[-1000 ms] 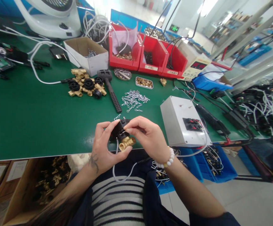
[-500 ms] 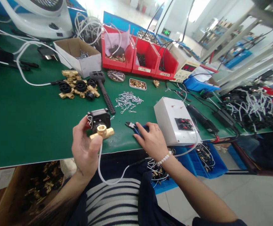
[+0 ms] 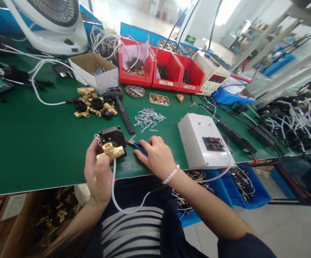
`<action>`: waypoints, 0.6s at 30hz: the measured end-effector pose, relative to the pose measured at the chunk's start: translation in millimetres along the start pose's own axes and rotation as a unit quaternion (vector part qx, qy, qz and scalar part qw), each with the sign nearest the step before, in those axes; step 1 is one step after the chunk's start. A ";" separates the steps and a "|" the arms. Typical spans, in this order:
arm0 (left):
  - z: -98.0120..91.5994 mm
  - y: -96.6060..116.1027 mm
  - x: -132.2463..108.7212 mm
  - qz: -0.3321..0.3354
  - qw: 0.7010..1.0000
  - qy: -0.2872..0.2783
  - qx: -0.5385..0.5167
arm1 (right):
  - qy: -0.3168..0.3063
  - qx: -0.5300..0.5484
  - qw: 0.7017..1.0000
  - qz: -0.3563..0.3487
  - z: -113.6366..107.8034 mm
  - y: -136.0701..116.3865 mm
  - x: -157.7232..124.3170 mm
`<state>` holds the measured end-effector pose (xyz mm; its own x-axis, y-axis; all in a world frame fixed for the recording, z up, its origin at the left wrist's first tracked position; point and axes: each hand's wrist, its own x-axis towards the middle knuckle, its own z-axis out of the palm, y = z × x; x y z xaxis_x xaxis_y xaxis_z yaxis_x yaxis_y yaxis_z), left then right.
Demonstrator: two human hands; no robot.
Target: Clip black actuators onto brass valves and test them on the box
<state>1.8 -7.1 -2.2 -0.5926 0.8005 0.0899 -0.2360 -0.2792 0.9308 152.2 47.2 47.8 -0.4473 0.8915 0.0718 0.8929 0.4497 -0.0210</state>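
My left hand (image 3: 99,175) is closed around a black valve actuator (image 3: 111,135) joined to a brass tee fitting (image 3: 112,151). A bent wire clip (image 3: 98,139) sticks out at the actuator's left side, by my fingertips. From the unit a white cable (image 3: 114,190) hangs down past the table edge. My right hand (image 3: 158,156) grips the blue-handled pliers (image 3: 137,146), whose jaws point left, close to the actuator's right side. Beyond the hands lies a pile of silver wire clips (image 3: 147,118). A black-handled hammer (image 3: 123,109) rests left of that pile.
Brass fittings with black caps (image 3: 95,104) are heaped at the left. A white test box (image 3: 205,139) stands right of my right hand. Red bins (image 3: 166,83), a cardboard box (image 3: 105,84) and a fan (image 3: 64,39) line the back. Blue crates (image 3: 257,200) sit below the edge.
My right hand has moved left with the pliers, bringing their jaws close to the actuator. My left hand still holds the unit, now slightly turned. The view has shifted a little.
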 end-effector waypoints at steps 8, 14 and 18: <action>-1.3 3.6 1.0 0.061 0.990 -0.070 0.107 | 0.023 0.004 0.996 0.083 9.6 45.9 11.5; 0.5 7.8 1.1 0.051 0.957 -0.216 0.187 | 0.036 0.381 0.909 0.168 -1.3 55.9 19.6; 0.0 9.1 0.0 0.078 0.943 -0.243 0.213 | -0.077 0.627 0.769 0.100 -41.4 58.3 -9.9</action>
<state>-0.3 -9.7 6.2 -0.1462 0.9446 0.2938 0.2171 -0.2591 0.9411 210.8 62.4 87.1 -0.3948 0.9022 -0.1739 0.2360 -0.0833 -0.9682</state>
